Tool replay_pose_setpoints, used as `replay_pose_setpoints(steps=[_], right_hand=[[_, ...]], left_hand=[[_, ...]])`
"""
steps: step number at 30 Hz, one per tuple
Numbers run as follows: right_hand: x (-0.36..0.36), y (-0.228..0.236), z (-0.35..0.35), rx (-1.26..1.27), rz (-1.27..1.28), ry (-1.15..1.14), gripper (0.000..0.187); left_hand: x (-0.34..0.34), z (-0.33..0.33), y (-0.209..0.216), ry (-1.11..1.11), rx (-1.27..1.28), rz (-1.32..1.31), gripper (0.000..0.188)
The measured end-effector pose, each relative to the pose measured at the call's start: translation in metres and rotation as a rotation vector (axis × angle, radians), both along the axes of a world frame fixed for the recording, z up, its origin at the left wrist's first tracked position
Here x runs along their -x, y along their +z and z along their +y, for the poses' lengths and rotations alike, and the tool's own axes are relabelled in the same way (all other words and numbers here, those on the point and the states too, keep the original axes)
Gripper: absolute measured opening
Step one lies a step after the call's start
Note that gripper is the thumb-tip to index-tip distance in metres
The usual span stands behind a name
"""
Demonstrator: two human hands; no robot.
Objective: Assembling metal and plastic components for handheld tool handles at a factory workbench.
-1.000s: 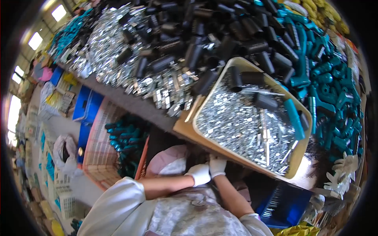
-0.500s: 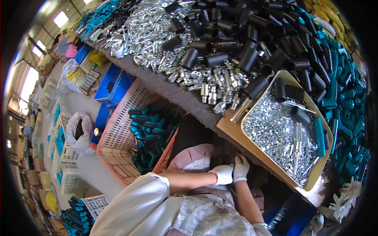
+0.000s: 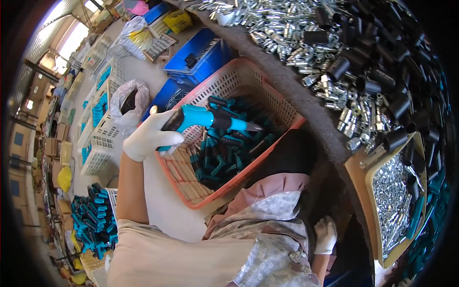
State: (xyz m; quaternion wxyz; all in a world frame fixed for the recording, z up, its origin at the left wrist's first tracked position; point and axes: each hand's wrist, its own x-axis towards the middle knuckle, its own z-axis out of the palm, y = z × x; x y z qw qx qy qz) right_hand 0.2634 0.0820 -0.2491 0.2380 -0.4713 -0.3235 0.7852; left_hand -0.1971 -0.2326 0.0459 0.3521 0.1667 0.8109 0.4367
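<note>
In my raised left hand (image 3: pixel 150 136), white-gloved, is a teal-and-black pistol-grip screwdriver (image 3: pixel 203 118). My fingers wrap round its handle, and its metal tip points right, above a pink plastic basket (image 3: pixel 179 184). Several similar teal-and-black tools (image 3: pixel 224 153) lie heaped inside that basket. Low by my lap, beside the bench edge, my right hand (image 3: pixel 325 235) rests in a white glove. Its fingers are slightly bent and loosely apart, with nothing visible in them.
The dark padded bench (image 3: pixel 306 100) carries piled metal fittings (image 3: pixel 287 36) and black tubes (image 3: pixel 368 85). At its near edge sits a yellow tray (image 3: pixel 375 210) of small metal parts. Blue bins (image 3: pixel 201 57) stand beyond the basket. More teal tools (image 3: pixel 93 220) are stacked at lower left.
My hands were together at the bench edge and have parted. The left has swung up and left with the screwdriver over the basket; the right has dropped lower. The view has turned left.
</note>
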Motion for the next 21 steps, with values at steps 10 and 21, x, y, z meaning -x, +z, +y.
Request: replay_pose_setpoints(steps=[10, 21], right_hand=[[0.024, 0.018, -0.022, -0.190, -0.265, 0.250, 0.032], [0.020, 0.008, -0.022, -0.491, -0.370, 0.340, 0.030]], left_hand=[[-0.022, -0.030, -0.286, 0.326, 0.392, 0.677, 0.065], [-0.052, 0.009, -0.386, -0.412, 0.388, -0.114, 0.040]])
